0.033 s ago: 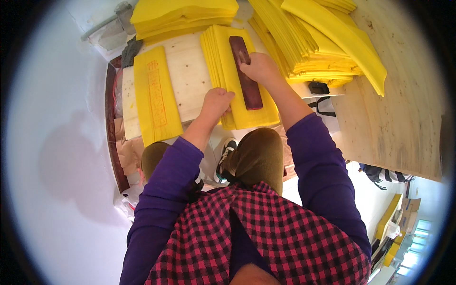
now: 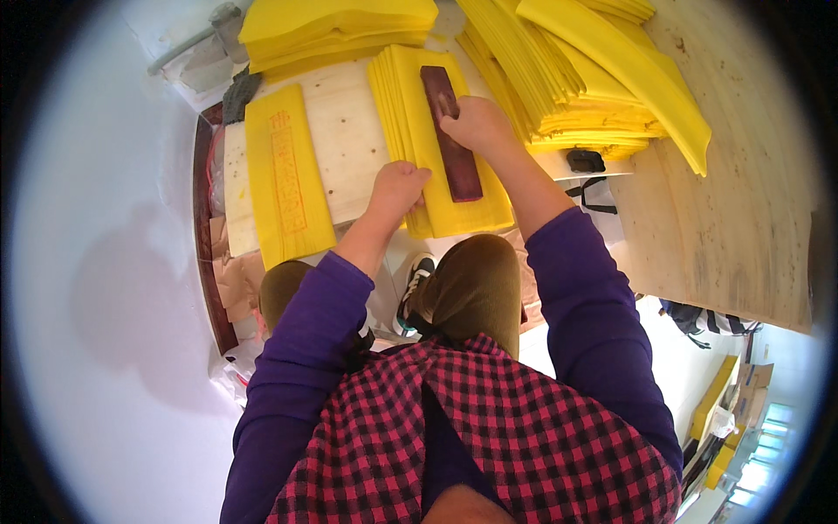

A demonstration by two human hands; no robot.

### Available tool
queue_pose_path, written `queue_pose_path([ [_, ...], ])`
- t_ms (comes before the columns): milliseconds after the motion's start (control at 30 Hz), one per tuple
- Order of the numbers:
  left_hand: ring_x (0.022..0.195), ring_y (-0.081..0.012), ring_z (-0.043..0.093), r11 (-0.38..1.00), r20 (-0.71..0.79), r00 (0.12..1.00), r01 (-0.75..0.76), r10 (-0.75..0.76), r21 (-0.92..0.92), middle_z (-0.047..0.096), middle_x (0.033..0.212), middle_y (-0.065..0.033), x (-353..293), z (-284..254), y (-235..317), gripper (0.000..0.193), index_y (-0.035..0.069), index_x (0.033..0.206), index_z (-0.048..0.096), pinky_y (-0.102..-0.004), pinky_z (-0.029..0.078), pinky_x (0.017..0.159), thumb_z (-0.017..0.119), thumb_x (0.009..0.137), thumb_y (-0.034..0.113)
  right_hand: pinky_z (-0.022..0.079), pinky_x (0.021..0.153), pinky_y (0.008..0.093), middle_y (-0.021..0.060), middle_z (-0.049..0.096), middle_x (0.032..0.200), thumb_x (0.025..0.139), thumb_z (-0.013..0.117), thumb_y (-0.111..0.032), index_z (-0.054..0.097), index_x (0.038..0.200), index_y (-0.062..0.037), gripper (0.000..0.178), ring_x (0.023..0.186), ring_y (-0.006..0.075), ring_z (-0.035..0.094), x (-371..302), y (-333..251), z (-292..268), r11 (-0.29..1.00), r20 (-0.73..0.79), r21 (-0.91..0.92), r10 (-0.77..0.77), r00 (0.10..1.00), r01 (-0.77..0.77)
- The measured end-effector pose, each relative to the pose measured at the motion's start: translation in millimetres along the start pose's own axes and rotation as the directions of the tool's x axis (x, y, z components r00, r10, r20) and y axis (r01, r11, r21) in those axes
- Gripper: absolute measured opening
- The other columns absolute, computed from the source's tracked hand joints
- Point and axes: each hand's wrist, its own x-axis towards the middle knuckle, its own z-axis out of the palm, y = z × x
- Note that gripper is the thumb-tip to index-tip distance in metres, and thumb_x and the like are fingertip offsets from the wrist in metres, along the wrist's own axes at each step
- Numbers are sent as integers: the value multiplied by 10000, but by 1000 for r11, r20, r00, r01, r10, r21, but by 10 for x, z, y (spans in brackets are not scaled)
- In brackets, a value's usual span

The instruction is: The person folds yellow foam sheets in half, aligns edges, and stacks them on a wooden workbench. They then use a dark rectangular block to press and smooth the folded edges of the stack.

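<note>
My right hand is closed round the handle of a long dark-red block stamp. The stamp lies flat, lengthwise, on a fanned stack of yellow folded sheets. At the stack's near left edge my left hand is closed with its fingers pressed together on the sheets' edge; the fingertips are partly hidden. Farther left, apart from both hands, lies a yellow sheet with a red stamped print along its length.
A thick yellow pile is at the back. Taller yellow stacks fill the right, beside a wooden panel. A small black tray sits by their near edge. A white wall bounds the left. My knees are under the wooden board.
</note>
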Motion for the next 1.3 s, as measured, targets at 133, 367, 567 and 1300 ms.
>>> queue_pose_path([
  [133,414,-126,457,1000,-2,1000,-14,14,-5,519,524,-36,28,11,-49,244,65,640,534,-263,357,392,598,838,193,504,762,434,202,660,908,734,589,-357,663,920,-24,388,868,353,634,-21,-11,41,1000,-6,3,6,1000,-6],
  [367,438,-178,525,997,-29,999,-25,27,70,547,514,-81,69,15,-103,277,23,619,539,-318,423,440,596,801,223,503,761,439,199,661,898,747,568,-379,658,903,-39,385,864,357,633,-22,-21,196,1000,-53,9,16,998,-16],
  [567,472,-204,569,987,-23,1000,-12,15,162,582,536,-112,114,17,-126,283,0,647,573,-341,456,487,600,797,239,504,744,443,195,663,874,753,565,-379,658,886,-41,374,847,362,633,-25,0,276,998,-83,49,38,996,-34],
  [1300,661,-356,614,914,-85,981,-128,173,385,607,677,-223,250,30,-273,320,-48,696,599,-431,479,626,625,724,270,497,769,450,213,655,873,761,546,-393,660,891,-32,400,853,373,631,-126,83,25,988,-197,152,57,979,-27],
])
